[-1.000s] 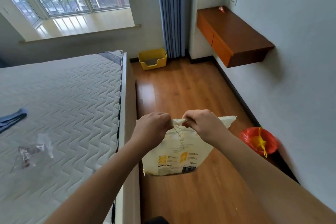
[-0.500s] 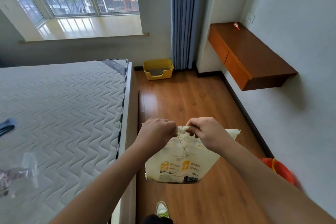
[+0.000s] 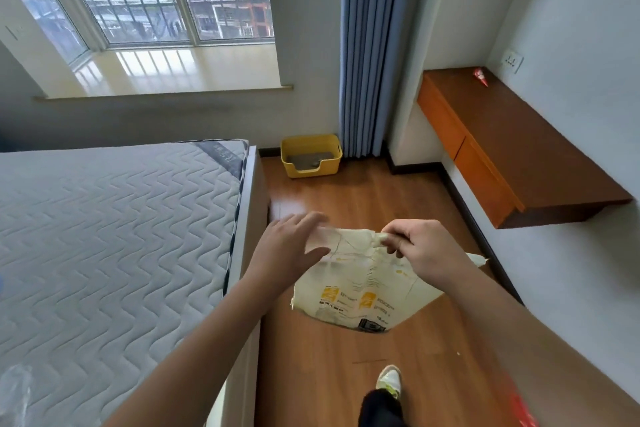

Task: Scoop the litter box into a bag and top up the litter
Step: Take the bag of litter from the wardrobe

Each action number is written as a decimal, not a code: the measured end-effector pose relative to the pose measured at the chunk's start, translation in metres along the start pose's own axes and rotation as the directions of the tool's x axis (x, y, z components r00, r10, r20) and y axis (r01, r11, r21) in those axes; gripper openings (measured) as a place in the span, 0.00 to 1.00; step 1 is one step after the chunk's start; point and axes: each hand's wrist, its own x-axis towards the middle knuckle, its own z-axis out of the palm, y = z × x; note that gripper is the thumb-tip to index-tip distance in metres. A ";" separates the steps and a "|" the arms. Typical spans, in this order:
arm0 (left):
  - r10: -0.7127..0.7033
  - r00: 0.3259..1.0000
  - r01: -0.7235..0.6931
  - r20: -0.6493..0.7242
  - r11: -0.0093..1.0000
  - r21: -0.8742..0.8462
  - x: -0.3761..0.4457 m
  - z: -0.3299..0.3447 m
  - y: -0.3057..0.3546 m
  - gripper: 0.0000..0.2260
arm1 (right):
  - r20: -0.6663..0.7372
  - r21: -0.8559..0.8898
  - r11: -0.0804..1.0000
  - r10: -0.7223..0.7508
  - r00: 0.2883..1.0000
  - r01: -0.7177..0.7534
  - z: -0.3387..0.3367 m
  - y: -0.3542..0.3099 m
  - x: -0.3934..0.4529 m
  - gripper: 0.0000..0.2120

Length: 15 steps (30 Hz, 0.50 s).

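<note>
Carrying a cream printed plastic litter bag (image 3: 360, 288) toward the yellow plastic litter box (image 3: 310, 155): right hand (image 3: 424, 253) pinches its top, left hand (image 3: 287, 248) flat-fingered against it; a firmer two-handed grip seems wise.

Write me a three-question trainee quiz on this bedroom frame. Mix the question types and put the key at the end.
1. True or false: the right hand pinches the top of the litter bag.
2. Where is the yellow litter box?
A. on the mattress
B. on the floor beside the blue curtain
C. on the wooden desk
3. Fill in: the left hand has its fingers ____ against the bag's top edge.

Key
1. True; that grip carries the bag above the floor.
2. B; the box stands on the wood floor next to the curtain, past the mattress.
3. Straight, so it clasps nothing.
</note>
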 end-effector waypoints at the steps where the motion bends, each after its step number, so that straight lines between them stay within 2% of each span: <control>1: -0.095 0.995 0.096 0.020 0.985 -0.142 0.014 0.005 -0.006 0.23 | 0.000 0.003 1.000 -0.010 1.000 0.010 -0.006 0.007 0.017 0.07; 3: -0.244 0.967 0.253 0.077 0.871 -0.421 0.044 0.020 -0.017 0.28 | 0.004 0.020 0.999 -0.031 0.999 0.031 -0.018 0.023 0.050 0.07; 4: -0.284 0.954 0.296 0.100 0.824 -0.483 0.059 0.030 -0.021 0.29 | 0.014 0.031 0.999 -0.045 0.999 0.044 -0.024 0.029 0.066 0.07; 7: -0.362 0.915 0.402 0.179 0.768 -0.499 0.100 0.057 -0.024 0.28 | 0.063 0.051 0.997 -0.066 0.996 0.063 -0.045 0.049 0.113 0.07; 10: -0.401 0.887 0.432 0.228 0.551 -0.714 0.140 0.079 -0.028 0.26 | 0.139 0.029 0.997 -0.081 0.987 0.078 -0.068 0.067 0.155 0.06; 12: -0.423 0.867 0.449 0.262 0.436 -0.780 0.163 0.087 -0.032 0.22 | 0.162 0.013 0.995 -0.100 0.982 0.099 -0.080 0.077 0.183 0.06; 15: -0.465 0.823 0.517 0.327 0.371 -0.772 0.193 0.096 -0.037 0.13 | 0.161 0.006 0.992 -0.123 0.979 0.124 -0.091 0.084 0.215 0.06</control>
